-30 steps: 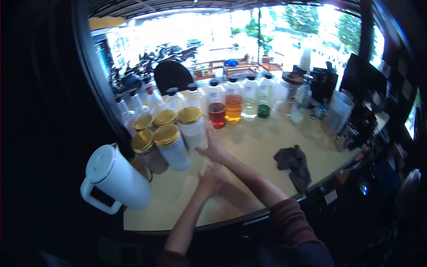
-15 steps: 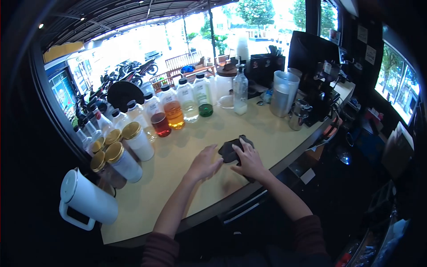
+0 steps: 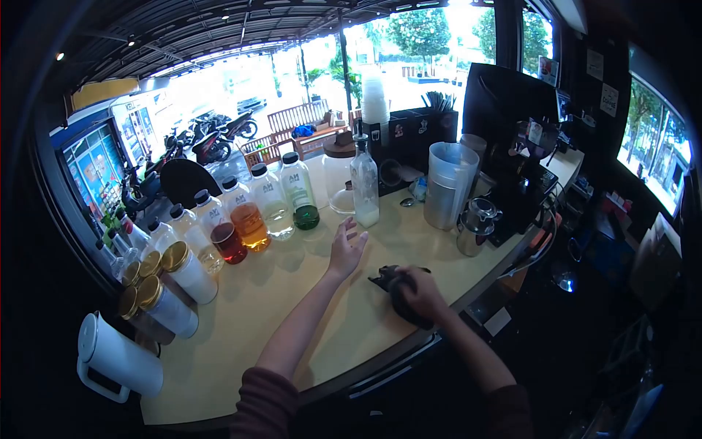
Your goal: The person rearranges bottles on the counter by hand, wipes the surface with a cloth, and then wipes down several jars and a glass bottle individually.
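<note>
The right hand [image 3: 418, 289] is closed over a dark grey crumpled cloth [image 3: 387, 279]. Its fingers are curled down and its knuckles raised, so the cloth is bunched under the palm and pressed onto the pale yellow curved countertop [image 3: 241, 314] close to its front edge. The grip looks suited to keeping the fabric gathered as one pad rather than spread out. That forearm comes in from the lower right, bent at the elbow, in a dark red sleeve. The left hand [image 3: 346, 245] holds nothing. It lies palm down with its fingers spread on the counter, just beyond the cloth, and the long, nearly straight arm suggests it is bracing the body's lean. Just past its fingertips stands a tall clear glass bottle with a little white liquid [image 3: 364, 192]. To its left, black-capped clear bottles are lined along the back edge, labels forward, one with green liquid [image 3: 301, 199], then orange [image 3: 248, 219] and red [image 3: 227, 240]. Farther left are gold-lidded jars of white powder [image 3: 186, 269] and a white lidded plastic pitcher [image 3: 117, 358]. To the right stand a clear plastic jug [image 3: 447, 194] and a small steel pitcher [image 3: 475, 227].
</note>
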Tool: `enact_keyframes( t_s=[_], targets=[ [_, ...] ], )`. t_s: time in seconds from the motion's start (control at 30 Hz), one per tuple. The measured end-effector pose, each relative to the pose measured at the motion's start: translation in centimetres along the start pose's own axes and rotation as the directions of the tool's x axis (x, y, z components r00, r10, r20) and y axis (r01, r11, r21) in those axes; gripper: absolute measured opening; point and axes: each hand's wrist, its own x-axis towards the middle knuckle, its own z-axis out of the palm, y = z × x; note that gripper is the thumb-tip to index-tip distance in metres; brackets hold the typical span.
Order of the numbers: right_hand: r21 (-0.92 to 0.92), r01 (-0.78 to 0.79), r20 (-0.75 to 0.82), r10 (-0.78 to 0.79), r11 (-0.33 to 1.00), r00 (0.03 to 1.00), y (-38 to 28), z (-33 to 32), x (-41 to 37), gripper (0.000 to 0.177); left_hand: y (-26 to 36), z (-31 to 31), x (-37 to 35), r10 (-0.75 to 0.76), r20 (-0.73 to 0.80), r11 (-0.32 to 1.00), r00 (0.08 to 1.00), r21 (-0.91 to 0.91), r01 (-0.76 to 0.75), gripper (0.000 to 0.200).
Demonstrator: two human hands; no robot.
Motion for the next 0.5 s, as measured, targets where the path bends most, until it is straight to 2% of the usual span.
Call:
enact_keyframes(
  t_s=[0.03, 0.1, 0.13, 0.17, 0.2, 0.27, 0.3, 0.33, 0.37, 0.4, 0.43, 0.5],
  targets=[
    [0.009, 0.004, 0.076, -0.005, 1.000, 0.997, 1.2, 1.3, -0.6, 0.031, -0.5, 0.8, 1.5, 0.023, -0.062, 0.999, 0.998, 0.049, -0.020, 0.070],
    [-0.059, 0.088, 0.069, -0.083, 0.994, 0.994, 0.5, 2.0, -1.1, 0.033, -1.6, 2.2, 4.8, 0.050, -0.124, 0.994, 0.991, 0.103, -0.037, 0.073],
    [-0.054, 0.086, 0.070, -0.082, 0.995, 0.994, 0.6, 2.1, -1.1, 0.033, -2.1, 2.9, 6.5, 0.167, -0.209, 0.974, 0.964, 0.186, -0.128, 0.078],
    [0.006, -0.009, 0.047, 0.009, 1.000, 0.999, 0.8, 2.2, -1.3, 0.035, -2.7, 3.5, 7.9, 0.282, -0.278, 0.940, 0.918, 0.273, -0.206, 0.084],
    [0.065, -0.107, 0.028, 0.105, 0.992, 0.994, 0.8, 2.2, -1.4, 0.038, -2.9, 4.0, 9.1, 0.276, -0.274, 0.941, 0.922, 0.272, -0.201, 0.084],
    [0.050, -0.129, 0.041, 0.127, 0.990, 0.991, 0.3, 2.0, -1.5, 0.039, -3.3, 4.8, 11.4, 0.344, -0.390, 0.874, 0.854, 0.465, -0.140, 0.098],
    [0.033, -0.139, 0.055, 0.137, 0.990, 0.989, 0.3, 1.9, -1.4, 0.039, -3.6, 5.0, 12.4, 0.339, -0.385, 0.879, 0.858, 0.455, -0.143, 0.098],
    [-0.010, -0.044, 0.043, 0.044, 0.999, 0.998, 1.1, 2.2, -1.5, 0.039, -3.8, 4.8, 13.4, 0.287, -0.400, 0.900, 0.870, 0.423, -0.103, 0.104],
    [-0.019, -0.048, 0.041, 0.049, 0.999, 0.998, 1.3, 2.1, -1.5, 0.039, -3.9, 4.9, 14.0, 0.235, -0.415, 0.918, 0.879, 0.392, -0.060, 0.110],
    [-0.029, -0.013, 0.038, 0.014, 0.999, 0.999, 1.3, 2.1, -1.5, 0.039, -3.9, 5.1, 14.3, 0.268, -0.475, 0.928, 0.838, 0.360, -0.093, 0.102],
    [-0.037, 0.023, 0.035, -0.021, 0.999, 0.999, 1.4, 2.2, -1.4, 0.038, -4.0, 5.1, 14.7, 0.267, -0.474, 0.929, 0.839, 0.357, -0.094, 0.102],
    [-0.050, 0.027, 0.031, -0.025, 0.998, 0.999, 1.3, 2.0, -1.2, 0.037, -3.6, 4.6, 14.9, 0.202, -0.407, 0.888, 0.891, 0.459, 0.009, 0.086]
  ],
)
